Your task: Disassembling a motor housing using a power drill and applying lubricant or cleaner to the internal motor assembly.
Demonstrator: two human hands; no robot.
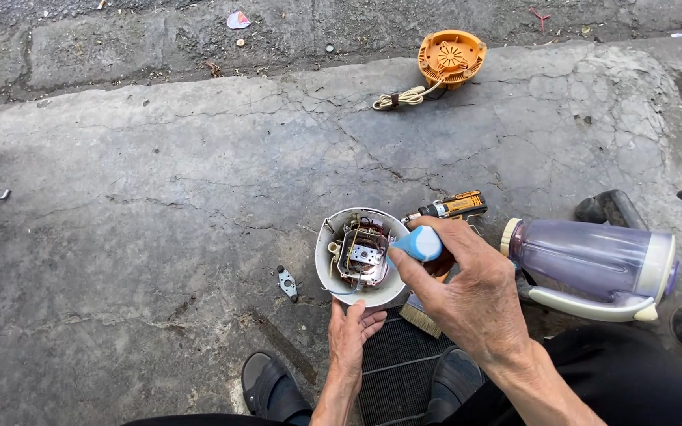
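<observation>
My left hand [351, 335] cups the underside of a white round appliance base [327, 267], its open side up, showing a motor and wiring inside. My right hand [459, 292] grips the blue handle of a screwdriver [417, 244], whose tip points into the base's motor. Both hands hold the base just above my feet on the cracked concrete ground [160, 197].
A clear purple blender jug [589, 264] lies on its side at right. A yellow-black tool [451, 207] lies behind my right hand, a brush [418, 315] and a black grille [396, 371] below it. A small metal plate [286, 283] lies left. An orange base cover with cord [450, 57] sits far back.
</observation>
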